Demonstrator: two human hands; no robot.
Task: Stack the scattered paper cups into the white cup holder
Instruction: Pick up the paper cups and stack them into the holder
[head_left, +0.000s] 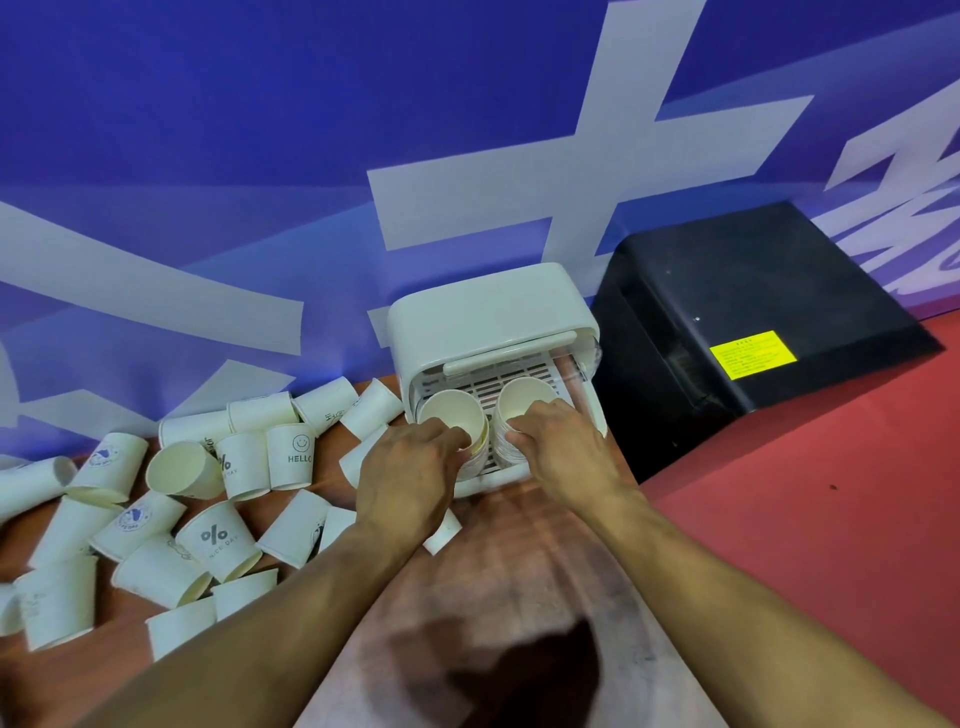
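Note:
The white cup holder (488, 312) stands against the blue wall, its front open. Two stacks of paper cups stand in it. My left hand (410, 478) grips the left stack (452, 415) at its rim. My right hand (566, 447) grips the right stack (522, 397) from the near side. Several loose white paper cups (218, 535) lie scattered on the wooden table to the left, some printed with a smiley or a percent sign. One cup (442, 531) lies partly hidden under my left wrist.
A black box (753, 306) with a yellow label stands right of the holder on a red surface (810, 519). The wooden table (509, 561) runs under my forearms. The blue and white wall closes off the back.

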